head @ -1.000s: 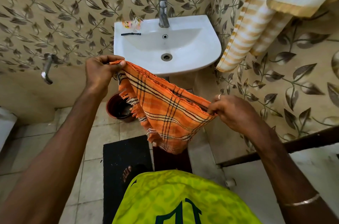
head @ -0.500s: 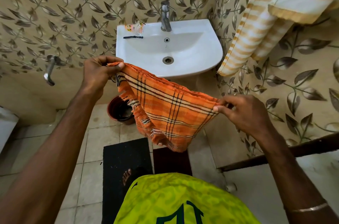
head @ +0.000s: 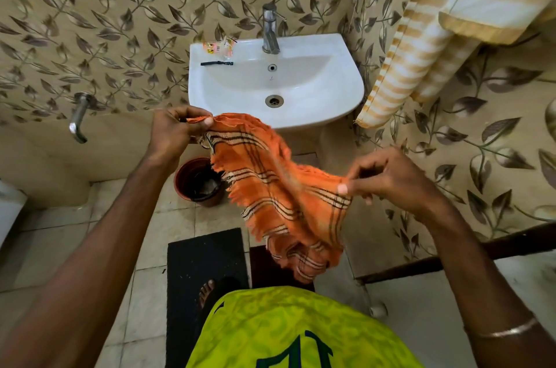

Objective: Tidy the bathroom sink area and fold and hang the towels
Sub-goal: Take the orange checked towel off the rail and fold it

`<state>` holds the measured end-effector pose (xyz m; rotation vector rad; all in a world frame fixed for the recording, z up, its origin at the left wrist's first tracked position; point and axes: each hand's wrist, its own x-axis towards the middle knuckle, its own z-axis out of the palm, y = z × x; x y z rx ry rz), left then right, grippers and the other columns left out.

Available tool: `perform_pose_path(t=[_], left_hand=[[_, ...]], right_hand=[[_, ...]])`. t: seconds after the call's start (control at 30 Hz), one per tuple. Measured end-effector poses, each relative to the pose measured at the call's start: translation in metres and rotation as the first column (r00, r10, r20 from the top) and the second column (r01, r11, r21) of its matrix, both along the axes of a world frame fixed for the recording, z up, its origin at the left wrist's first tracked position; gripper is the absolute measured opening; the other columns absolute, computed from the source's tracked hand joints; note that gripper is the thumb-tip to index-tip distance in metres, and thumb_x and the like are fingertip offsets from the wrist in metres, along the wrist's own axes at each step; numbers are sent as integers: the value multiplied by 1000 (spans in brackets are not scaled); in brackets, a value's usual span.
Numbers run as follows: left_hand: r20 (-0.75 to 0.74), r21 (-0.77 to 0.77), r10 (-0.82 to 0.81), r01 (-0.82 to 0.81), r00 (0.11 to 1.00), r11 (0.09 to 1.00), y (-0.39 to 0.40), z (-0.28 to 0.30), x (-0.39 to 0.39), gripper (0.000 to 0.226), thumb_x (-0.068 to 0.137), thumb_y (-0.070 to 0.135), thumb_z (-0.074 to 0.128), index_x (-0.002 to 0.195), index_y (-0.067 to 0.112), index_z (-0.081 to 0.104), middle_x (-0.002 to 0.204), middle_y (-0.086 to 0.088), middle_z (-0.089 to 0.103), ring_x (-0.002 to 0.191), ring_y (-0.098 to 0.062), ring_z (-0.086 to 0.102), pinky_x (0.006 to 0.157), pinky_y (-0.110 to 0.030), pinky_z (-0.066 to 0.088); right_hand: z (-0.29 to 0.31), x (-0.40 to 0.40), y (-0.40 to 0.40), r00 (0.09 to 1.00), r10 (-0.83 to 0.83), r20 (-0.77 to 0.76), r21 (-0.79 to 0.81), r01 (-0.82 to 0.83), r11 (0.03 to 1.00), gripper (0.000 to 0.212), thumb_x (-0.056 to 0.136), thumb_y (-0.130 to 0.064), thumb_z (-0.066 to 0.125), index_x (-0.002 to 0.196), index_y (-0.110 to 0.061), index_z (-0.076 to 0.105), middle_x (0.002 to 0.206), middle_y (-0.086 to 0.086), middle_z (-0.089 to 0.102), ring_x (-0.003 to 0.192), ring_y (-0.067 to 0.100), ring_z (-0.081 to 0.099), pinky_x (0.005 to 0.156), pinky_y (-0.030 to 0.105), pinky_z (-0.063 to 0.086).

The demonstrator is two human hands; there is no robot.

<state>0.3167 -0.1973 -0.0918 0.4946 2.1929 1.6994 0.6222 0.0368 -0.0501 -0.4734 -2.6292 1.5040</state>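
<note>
Leaf-patterned bathroom wall behind a white sink (head: pixel 346 87).
Left hand (head: pixel 176 134) and right hand (head: pixel 388 179) each pinch the top edge of an orange towel (head: pixel 279 190), which hangs in free space before the sink.

Bare forearms without sleeves, thin metal bangle (head: pixel 501 330) on the right wrist, bright yellow-green patterned shirt (head: pixel 288 328) with a dark green marking, bare foot (head: pixel 207 292) with toes showing
</note>
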Motion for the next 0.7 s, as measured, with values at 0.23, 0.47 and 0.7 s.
perform_pose_path(t=[0.23,0.47,0.7], left_hand=[[-19,-8,24,-25,1000,1000,0,-2,-2,12,83,6,76,83,18,74,76,-4,68,66,-13,60,61,-28,50],[10,22,16,-17,1000,1000,3,-4,-1,12,90,7,69,86,18,70,79,-3,66,69,-15,61,62,-30,51],[112,-77,-127,136,985,988,8,-2,3,17,94,7,63,81,17,67,75,-5,59,64,-16,53,58,-27,45]], right_hand=[[0,2,14,997,-59,40,158,52,986,7,81,-21,83,77,-18,78,70,-5,74,53,1,59,50,17,44],[-4,2,21,956,-293,-12,476,264,839,12,80,-36,83,80,-26,78,68,-16,68,58,2,63,58,30,53],[-5,2,30,944,-325,59,408,274,871,10,81,-35,82,77,-27,78,67,-10,70,66,8,66,61,31,50]])
